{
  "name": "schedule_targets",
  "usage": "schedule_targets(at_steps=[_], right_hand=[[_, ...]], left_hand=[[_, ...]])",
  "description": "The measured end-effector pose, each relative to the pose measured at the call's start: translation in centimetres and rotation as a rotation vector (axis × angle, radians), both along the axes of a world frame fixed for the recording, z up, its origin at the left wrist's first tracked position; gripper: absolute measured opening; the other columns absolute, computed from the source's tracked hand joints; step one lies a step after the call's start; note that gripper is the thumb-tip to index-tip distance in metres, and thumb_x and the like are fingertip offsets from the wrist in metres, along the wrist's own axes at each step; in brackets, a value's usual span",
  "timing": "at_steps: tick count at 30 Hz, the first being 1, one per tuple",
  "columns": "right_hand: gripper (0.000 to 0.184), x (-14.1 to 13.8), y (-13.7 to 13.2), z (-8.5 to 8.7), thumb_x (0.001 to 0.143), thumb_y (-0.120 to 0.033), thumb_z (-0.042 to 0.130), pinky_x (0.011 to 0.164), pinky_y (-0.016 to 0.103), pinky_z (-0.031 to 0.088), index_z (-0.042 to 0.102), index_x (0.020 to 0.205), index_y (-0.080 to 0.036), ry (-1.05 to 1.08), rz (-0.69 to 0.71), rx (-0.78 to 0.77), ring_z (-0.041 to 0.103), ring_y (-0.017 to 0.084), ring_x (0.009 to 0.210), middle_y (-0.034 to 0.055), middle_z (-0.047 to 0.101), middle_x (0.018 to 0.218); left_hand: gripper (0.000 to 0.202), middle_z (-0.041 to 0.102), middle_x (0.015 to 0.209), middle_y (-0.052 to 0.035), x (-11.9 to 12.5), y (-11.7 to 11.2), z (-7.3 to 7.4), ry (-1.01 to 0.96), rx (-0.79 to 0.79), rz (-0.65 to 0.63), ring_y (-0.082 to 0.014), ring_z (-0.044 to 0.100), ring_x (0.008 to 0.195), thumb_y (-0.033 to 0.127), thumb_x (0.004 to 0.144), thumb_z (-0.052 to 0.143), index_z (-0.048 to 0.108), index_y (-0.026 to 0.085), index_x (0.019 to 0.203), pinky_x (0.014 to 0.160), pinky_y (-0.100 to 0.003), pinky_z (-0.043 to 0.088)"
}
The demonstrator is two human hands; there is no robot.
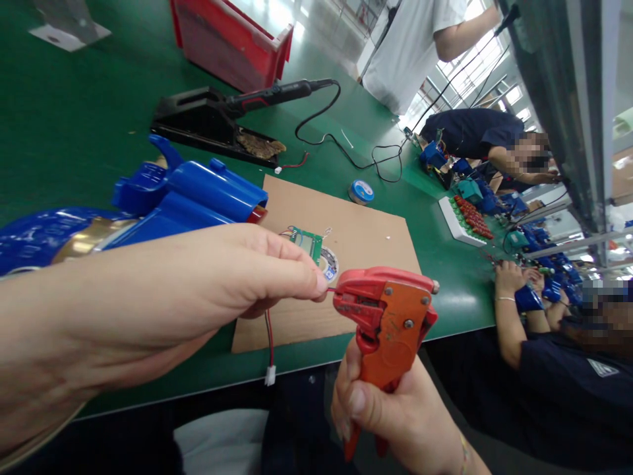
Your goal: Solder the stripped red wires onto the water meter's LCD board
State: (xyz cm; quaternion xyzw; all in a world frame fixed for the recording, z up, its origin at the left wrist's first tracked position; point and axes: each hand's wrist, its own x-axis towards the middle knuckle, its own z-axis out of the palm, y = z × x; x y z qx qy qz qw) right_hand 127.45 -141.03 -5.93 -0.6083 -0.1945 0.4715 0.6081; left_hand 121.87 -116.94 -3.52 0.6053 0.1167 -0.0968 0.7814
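Note:
My left hand (198,284) pinches a thin red and black wire (270,340) between thumb and forefinger. A small white connector (270,375) dangles from the wire's lower end. The wire's tip reaches into the jaws of an orange-red wire stripper (388,323). My right hand (390,409) is closed round the stripper's handles, low in the view. Both hands hover over the near edge of the green table (74,125).
A brown cardboard sheet (366,244) lies on the table with a small green circuit board (306,242) on it. A blue plastic housing (188,194) sits at left. Behind are a soldering iron on its black stand (212,119), a solder spool (361,192) and a red bin (227,39). Other people work at right.

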Motion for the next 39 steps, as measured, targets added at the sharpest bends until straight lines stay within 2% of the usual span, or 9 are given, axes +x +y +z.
schedule_targets(at_steps=[5,11,16,21,25,28,32,35,39], right_hand=[[0.033,0.0,0.0,-0.3,0.087,-0.044,0.075,0.054,0.026,0.039,0.06,0.075,-0.017,-0.031,-0.003,0.019,0.049,0.009,0.054,-0.0014,0.056,0.063],[0.037,-0.1,0.3,-0.2,0.081,-0.046,0.08,0.05,0.025,0.037,0.057,0.074,-0.018,-0.064,-0.039,-0.026,0.048,0.009,0.05,-0.0034,0.054,0.059],[0.041,0.0,0.7,0.0,0.081,-0.047,0.079,0.046,0.023,0.033,0.055,0.065,-0.018,-0.13,-0.044,-0.051,0.046,0.007,0.046,-0.0036,0.051,0.051],[0.046,0.2,0.9,-0.2,0.078,-0.052,0.081,0.041,0.022,0.03,0.054,0.06,-0.019,-0.141,-0.05,-0.052,0.045,0.007,0.042,-0.0034,0.05,0.049],[0.042,0.2,1.3,0.0,0.08,-0.048,0.079,0.043,0.024,0.031,0.053,0.062,-0.021,-0.147,-0.052,-0.01,0.045,0.008,0.045,-0.0027,0.051,0.052],[0.034,0.2,1.6,0.4,0.083,-0.046,0.078,0.044,0.025,0.032,0.055,0.07,-0.024,-0.128,-0.053,-0.008,0.045,0.01,0.047,-0.0027,0.053,0.056],[0.031,0.2,1.5,0.6,0.083,-0.047,0.077,0.049,0.028,0.036,0.057,0.073,-0.026,-0.178,-0.057,-0.023,0.045,0.012,0.05,-0.0033,0.051,0.056],[0.03,0.3,1.3,0.2,0.082,-0.051,0.077,0.054,0.031,0.042,0.06,0.078,-0.027,-0.222,-0.063,-0.061,0.046,0.014,0.053,-0.0033,0.05,0.055],[0.031,0.4,1.2,-0.2,0.081,-0.054,0.078,0.059,0.035,0.049,0.062,0.082,-0.027,-0.274,-0.08,-0.107,0.049,0.017,0.057,-0.0033,0.047,0.055]], left_hand=[[0.032,0.076,0.075,-0.0039,-0.1,0.0,0.2,-0.008,0.032,0.008,-0.0214,0.067,0.07,0.049,0.076,0.07,0.074,0.017,0.069,0.063,-0.026,0.048],[0.023,0.077,0.077,-0.001,-0.3,0.1,-0.2,-0.013,-0.069,-0.018,-0.0174,0.067,0.072,0.041,0.081,0.071,0.076,0.02,0.072,0.063,-0.021,0.048],[0.022,0.077,0.078,-0.0024,-0.5,0.2,-0.6,0.038,-0.151,-0.042,-0.0196,0.069,0.07,0.039,0.084,0.07,0.074,0.02,0.072,0.064,-0.025,0.051],[0.021,0.077,0.079,-0.003,-0.9,0.4,-1.3,0.063,-0.148,-0.05,-0.0187,0.068,0.068,0.037,0.085,0.066,0.072,0.02,0.076,0.061,-0.024,0.051],[0.022,0.076,0.078,-0.0029,-1.0,0.5,-1.6,0.086,-0.144,-0.043,-0.0187,0.067,0.067,0.039,0.085,0.068,0.072,0.02,0.075,0.058,-0.023,0.05],[0.016,0.077,0.085,-0.0035,-1.2,0.4,-1.7,0.14,-0.226,-0.065,-0.0187,0.068,0.069,0.035,0.084,0.069,0.072,0.02,0.079,0.06,-0.024,0.052],[0.015,0.075,0.082,-0.0039,-1.6,0.2,-2.1,0.18,-0.346,-0.089,-0.017,0.065,0.067,0.033,0.087,0.067,0.071,0.019,0.083,0.058,-0.021,0.05],[0.017,0.073,0.081,-0.0027,-1.7,0.3,-2.6,0.189,-0.3,-0.086,-0.0147,0.061,0.068,0.035,0.086,0.069,0.071,0.018,0.084,0.059,-0.018,0.047],[0.022,0.067,0.076,0.0012,-1.7,0.4,-2.1,0.162,-0.112,-0.063,-0.013,0.053,0.067,0.042,0.084,0.072,0.073,0.02,0.086,0.058,-0.017,0.042]])
